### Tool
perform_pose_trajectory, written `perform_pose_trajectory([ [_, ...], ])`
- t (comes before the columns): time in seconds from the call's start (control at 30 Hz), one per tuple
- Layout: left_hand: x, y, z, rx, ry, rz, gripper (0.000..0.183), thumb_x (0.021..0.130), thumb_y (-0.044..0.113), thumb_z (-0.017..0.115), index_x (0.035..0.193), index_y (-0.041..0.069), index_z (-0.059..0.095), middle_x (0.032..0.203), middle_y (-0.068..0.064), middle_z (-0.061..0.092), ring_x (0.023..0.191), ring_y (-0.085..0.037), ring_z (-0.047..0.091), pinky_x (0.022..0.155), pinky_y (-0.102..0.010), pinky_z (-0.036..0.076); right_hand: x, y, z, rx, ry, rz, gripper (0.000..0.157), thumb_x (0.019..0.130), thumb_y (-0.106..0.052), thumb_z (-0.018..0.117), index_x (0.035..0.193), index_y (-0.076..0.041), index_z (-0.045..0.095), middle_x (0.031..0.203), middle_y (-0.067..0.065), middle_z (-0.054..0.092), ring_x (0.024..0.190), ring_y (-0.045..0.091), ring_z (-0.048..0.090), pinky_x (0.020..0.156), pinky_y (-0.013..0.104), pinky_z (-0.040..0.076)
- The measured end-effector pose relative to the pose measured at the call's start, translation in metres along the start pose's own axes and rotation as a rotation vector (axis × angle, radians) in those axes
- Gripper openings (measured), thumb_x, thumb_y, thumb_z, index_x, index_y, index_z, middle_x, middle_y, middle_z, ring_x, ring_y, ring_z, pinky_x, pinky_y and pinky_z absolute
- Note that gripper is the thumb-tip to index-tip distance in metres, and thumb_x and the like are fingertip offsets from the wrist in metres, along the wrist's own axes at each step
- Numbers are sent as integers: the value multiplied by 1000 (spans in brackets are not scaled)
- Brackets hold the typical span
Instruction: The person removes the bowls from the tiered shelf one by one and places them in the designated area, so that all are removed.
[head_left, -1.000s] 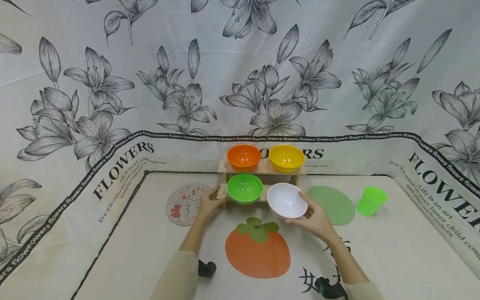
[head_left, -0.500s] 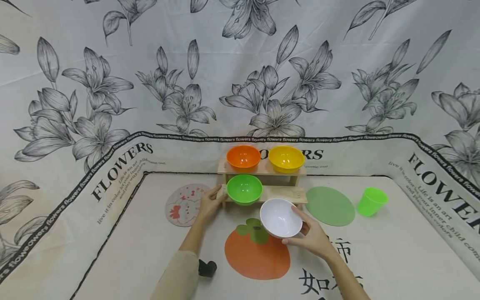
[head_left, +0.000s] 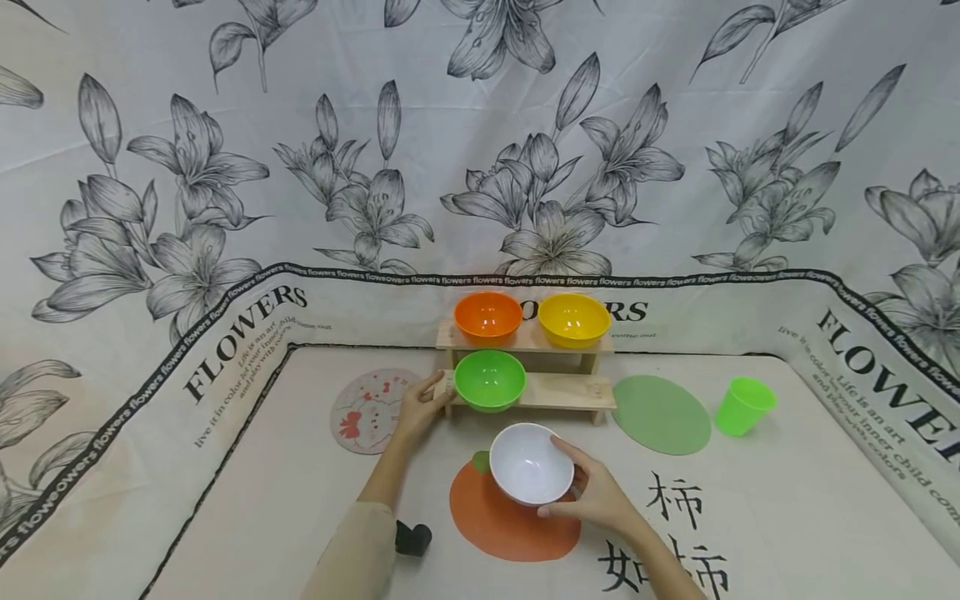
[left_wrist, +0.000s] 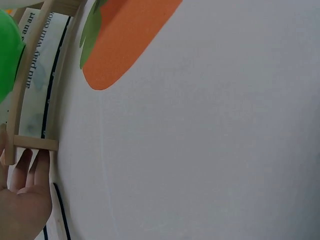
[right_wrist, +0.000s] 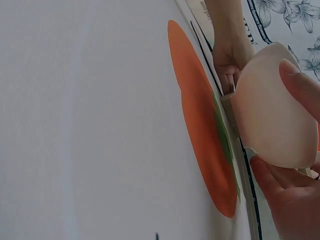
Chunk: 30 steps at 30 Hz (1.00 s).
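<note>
Fingers of the right hand (head_left: 596,498) cup the round white plastic bowl (head_left: 530,463) tilted above the orange persimmon-shaped mat (head_left: 487,521); left hand (head_left: 417,407) fingers lie straight, steadying the wooden two-tier rack (head_left: 570,390).

My right hand (right_wrist: 292,165) grips the white bowl (right_wrist: 272,120), thumb on its rim and fingers beneath, just above the orange persimmon mat (right_wrist: 200,130). Beyond the bowl, my left hand (right_wrist: 231,57) rests against a wooden rack (right_wrist: 227,100).

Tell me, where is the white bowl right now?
In the head view the white bowl is held in the right hand, above the orange persimmon mat, in front of the wooden rack with the green bowl.
</note>
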<state>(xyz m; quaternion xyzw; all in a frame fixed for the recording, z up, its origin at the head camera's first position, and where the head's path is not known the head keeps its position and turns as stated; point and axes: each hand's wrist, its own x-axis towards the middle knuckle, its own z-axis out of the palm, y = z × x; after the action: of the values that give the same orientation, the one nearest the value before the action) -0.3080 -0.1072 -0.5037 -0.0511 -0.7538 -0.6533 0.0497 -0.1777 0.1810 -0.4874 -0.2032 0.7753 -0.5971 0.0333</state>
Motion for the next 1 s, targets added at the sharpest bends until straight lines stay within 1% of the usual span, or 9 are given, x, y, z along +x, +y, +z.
perform_pose_trajectory([
  [0.13,1,0,0,-15,0,-15,52,84,11,70,131,-3,51,135,-26,48,112,-39,57,88,-37,55,5,2,10,-24,-36,-53,96,63,-6,86,137,16,31,135,39,37,110,46,53,89,31,54],
  [0.27,1,1,0,-12,-4,-15,53,85,11,69,131,-5,50,134,-28,47,112,-40,56,88,-37,55,14,4,20,-37,-58,-69,95,63,-8,87,137,15,32,133,38,40,109,43,55,90,33,54],
  [0.33,1,2,-1,-20,-7,-18,54,85,12,69,132,-6,49,134,-28,47,112,-41,56,88,-38,54,17,5,25,-33,-66,-56,96,63,-10,87,138,13,33,133,36,40,111,42,54,92,31,53],
  [0.43,1,2,-1,-31,-10,-20,54,85,11,68,132,-7,48,134,-29,46,113,-42,54,89,-40,53,22,6,33,25,-81,-43,97,63,-10,87,140,12,31,134,35,36,113,44,52,92,31,53],
  [0.57,0,2,-1,-20,1,-37,54,85,12,69,132,-3,50,135,-26,47,115,-39,55,90,-37,53,27,7,43,117,-107,-36,98,65,-6,86,141,13,27,139,36,32,115,47,50,91,32,53],
  [0.63,0,2,-1,-25,6,-44,53,84,11,70,132,-2,51,135,-24,49,115,-38,55,91,-36,53,30,7,46,138,-122,-26,98,65,-4,85,141,13,25,140,36,32,116,46,49,91,32,53],
  [0.7,0,1,0,-25,11,-45,53,83,11,71,132,0,52,135,-21,50,115,-37,56,91,-36,53,32,6,50,121,-123,-12,98,65,-5,85,141,13,26,141,34,33,117,44,50,91,32,53],
  [0.87,1,-1,0,-23,11,-28,53,84,13,71,132,-1,51,134,-21,51,115,-37,56,92,-37,52,39,3,57,77,-131,7,98,65,-10,86,141,11,29,143,31,33,118,40,51,91,31,53],
  [1.0,1,-1,0,-32,5,-33,54,84,13,70,132,-1,51,135,-21,50,116,-38,54,93,-38,52,44,2,62,92,-161,15,97,67,-11,85,143,8,28,143,29,34,118,38,51,93,31,52],
])
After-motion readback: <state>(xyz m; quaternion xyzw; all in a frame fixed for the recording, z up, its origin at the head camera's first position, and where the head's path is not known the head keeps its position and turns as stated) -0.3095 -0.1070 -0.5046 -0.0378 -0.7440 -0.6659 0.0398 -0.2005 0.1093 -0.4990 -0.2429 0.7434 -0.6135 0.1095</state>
